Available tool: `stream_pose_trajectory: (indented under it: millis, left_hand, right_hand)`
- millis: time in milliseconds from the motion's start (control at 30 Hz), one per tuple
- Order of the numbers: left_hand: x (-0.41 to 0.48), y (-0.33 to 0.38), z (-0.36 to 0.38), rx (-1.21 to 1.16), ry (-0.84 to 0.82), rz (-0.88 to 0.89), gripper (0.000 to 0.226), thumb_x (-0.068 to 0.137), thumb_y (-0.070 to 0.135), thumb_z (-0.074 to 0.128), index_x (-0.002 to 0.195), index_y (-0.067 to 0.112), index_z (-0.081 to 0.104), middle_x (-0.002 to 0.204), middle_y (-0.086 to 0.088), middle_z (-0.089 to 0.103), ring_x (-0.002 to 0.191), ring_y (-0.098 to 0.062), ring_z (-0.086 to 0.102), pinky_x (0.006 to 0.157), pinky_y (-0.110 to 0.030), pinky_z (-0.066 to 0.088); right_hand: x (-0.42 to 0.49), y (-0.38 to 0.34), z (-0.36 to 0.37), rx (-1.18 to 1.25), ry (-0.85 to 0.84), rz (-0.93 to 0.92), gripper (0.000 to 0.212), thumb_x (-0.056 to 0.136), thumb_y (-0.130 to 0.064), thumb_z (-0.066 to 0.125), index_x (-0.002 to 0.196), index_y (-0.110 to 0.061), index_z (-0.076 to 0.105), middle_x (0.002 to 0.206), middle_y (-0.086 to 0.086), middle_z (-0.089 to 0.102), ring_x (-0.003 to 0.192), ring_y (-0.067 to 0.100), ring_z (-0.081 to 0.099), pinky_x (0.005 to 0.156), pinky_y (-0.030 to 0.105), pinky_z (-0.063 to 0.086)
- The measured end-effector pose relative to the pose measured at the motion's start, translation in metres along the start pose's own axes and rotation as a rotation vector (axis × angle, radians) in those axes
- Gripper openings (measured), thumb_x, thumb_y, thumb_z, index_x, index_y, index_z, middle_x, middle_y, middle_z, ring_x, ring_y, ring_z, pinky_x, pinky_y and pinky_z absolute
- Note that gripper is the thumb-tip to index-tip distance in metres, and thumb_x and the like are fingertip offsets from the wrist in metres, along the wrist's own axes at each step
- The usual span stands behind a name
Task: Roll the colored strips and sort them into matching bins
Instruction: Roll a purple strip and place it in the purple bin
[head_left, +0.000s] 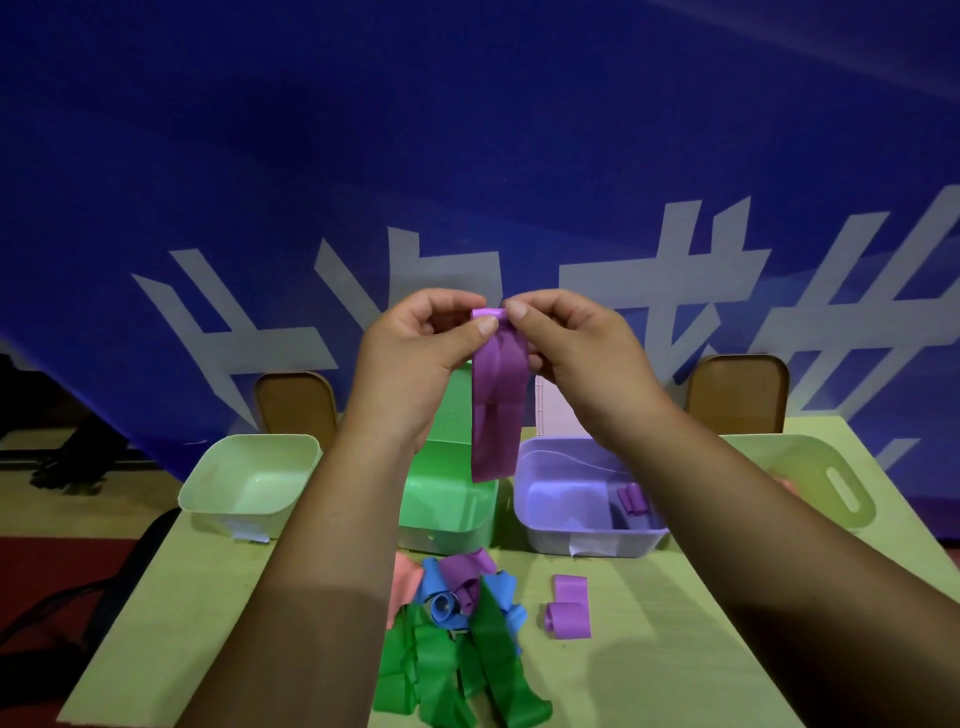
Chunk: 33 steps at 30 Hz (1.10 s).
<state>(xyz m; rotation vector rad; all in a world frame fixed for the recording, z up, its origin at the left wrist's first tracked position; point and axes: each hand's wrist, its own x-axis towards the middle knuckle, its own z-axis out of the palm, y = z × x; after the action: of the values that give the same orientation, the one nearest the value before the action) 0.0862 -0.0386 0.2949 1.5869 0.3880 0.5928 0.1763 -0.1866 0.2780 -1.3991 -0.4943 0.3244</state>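
The sorting looks barely begun. Both hands are up over the far row of bins: the left hand (415, 358) and right hand (576, 348) each pinch the top end of a purple strip (496, 410), where a small roll has started. The rest hangs straight down in front of the green bin (447, 519).

Four bins stand in a row: a pale bin (228, 519) far left, the green bin, a purple bin (587, 543) and a yellow bin (831, 499) far right. Only the purple bin shows contents, purple rolls (634, 501) (two, I think).

Left to do: a loose purple strip (569, 608) lying alone on the table (649, 649), and a near pile (457, 623) with one purple, one pink, a few blue and several green strips, too tangled to count exactly.
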Motion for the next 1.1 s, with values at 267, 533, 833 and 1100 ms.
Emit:
stream_pose_trajectory:
  millis: [267,533,833,1100]
  left_hand:
    - [-0.004,-0.002,0.001,-0.017,0.001,0.002,0.031,0.09,0.008,0.086,0.118,0.015,0.076,0.111,-0.01,0.08,0.109,-0.029,0.078,0.098,-0.051,0.064]
    - [-0.013,0.0,0.008,0.095,0.072,0.137,0.021,0.093,0.015,0.084,0.112,0.021,0.078,0.1,0.001,0.082,0.097,-0.019,0.08,0.09,-0.049,0.067]
    - [-0.01,-0.009,0.014,0.045,0.109,0.091,0.021,0.093,0.021,0.085,0.112,0.024,0.078,0.101,0.001,0.084,0.098,-0.022,0.081,0.093,-0.056,0.065]
    - [-0.009,-0.004,0.012,0.017,0.056,0.069,0.023,0.096,0.01,0.081,0.115,0.022,0.081,0.102,-0.001,0.083,0.098,-0.022,0.08,0.093,-0.045,0.066]
  right_hand:
    - [-0.003,-0.002,0.002,-0.111,0.07,-0.042,0.01,0.102,-0.027,0.074,0.109,-0.023,0.08,0.091,-0.005,0.078,0.078,0.008,0.068,0.074,0.035,0.058]
    - [-0.005,0.0,0.002,-0.115,0.123,-0.047,0.013,0.102,-0.025,0.074,0.115,-0.026,0.077,0.094,-0.005,0.079,0.081,0.005,0.072,0.073,0.026,0.057]
    - [-0.008,-0.003,0.004,-0.092,0.145,-0.073,0.02,0.099,-0.011,0.075,0.116,-0.02,0.076,0.097,-0.009,0.077,0.085,0.001,0.07,0.077,0.019,0.054]
    - [-0.013,-0.005,0.002,-0.061,0.125,-0.044,0.02,0.099,-0.019,0.076,0.118,-0.025,0.075,0.103,-0.001,0.078,0.094,0.012,0.075,0.082,0.03,0.062]
